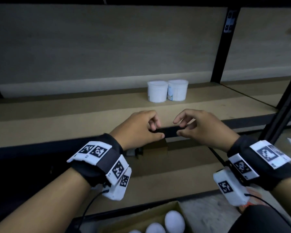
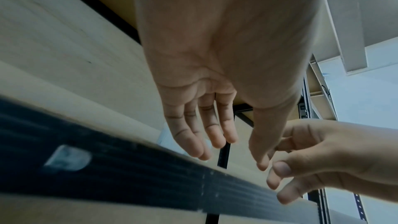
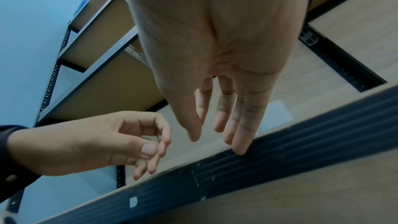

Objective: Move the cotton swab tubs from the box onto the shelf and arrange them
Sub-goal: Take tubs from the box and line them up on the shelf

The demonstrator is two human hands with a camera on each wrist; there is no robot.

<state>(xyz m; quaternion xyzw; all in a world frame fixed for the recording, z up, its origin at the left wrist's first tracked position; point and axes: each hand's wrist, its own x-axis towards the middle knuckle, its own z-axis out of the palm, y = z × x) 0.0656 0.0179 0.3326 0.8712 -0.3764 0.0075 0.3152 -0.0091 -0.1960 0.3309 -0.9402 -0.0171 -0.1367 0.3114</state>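
Two white cotton swab tubs, the left tub [image 1: 157,91] and the right tub [image 1: 177,90], stand upright and touching toward the back of the wooden shelf [image 1: 65,115]. My left hand [image 1: 158,131] [image 2: 234,156] and right hand [image 1: 183,126] [image 3: 215,140] hover side by side over the shelf's dark front rail [image 1: 170,132], well in front of the tubs. Both hold nothing, with loosely curled fingers. The right hand's fingertips [image 3: 240,150] are at the rail. More tubs, seen as white round lids [image 1: 174,220], sit in the cardboard box [image 1: 158,209] at the bottom edge.
A black upright post [image 1: 225,47] stands right of the tubs, and a second slanted post [image 1: 284,101] is at the far right. A lower shelf board [image 1: 175,174] lies under my hands. The wooden back panel [image 1: 107,47] closes the shelf behind.
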